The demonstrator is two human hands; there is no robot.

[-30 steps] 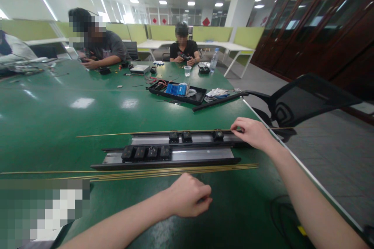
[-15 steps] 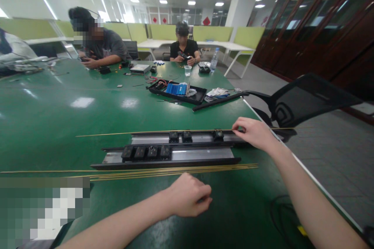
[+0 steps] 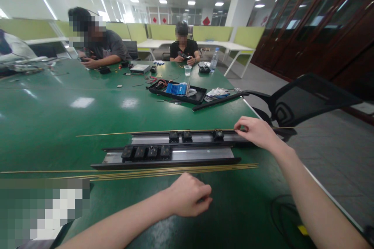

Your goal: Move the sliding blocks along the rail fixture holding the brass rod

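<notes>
My right hand (image 3: 253, 131) pinches a long thin brass rod (image 3: 117, 134) that lies along the far edge of the rear black-edged metal channel (image 3: 201, 139). Three black blocks (image 3: 187, 136) sit in that channel. In front of it, a second channel (image 3: 201, 154) holds several black blocks (image 3: 152, 152) toward its left end. More brass rods (image 3: 140, 172) lie together on the green table just before the front channel. Below these rods rests my left hand (image 3: 191, 195), its fingers curled closed; whether anything is inside them is hidden.
Farther back are a black tray (image 3: 198, 95) with a blue item, white gloves (image 3: 216, 94), a cup (image 3: 187, 71) and a bottle (image 3: 214, 60). A mesh chair (image 3: 304, 103) stands at the right edge. People sit across the table (image 3: 58, 116). Black cable (image 3: 280, 218) lies lower right.
My right hand has shifted very slightly to the right, still pinching the rod. My left hand has not visibly moved.
</notes>
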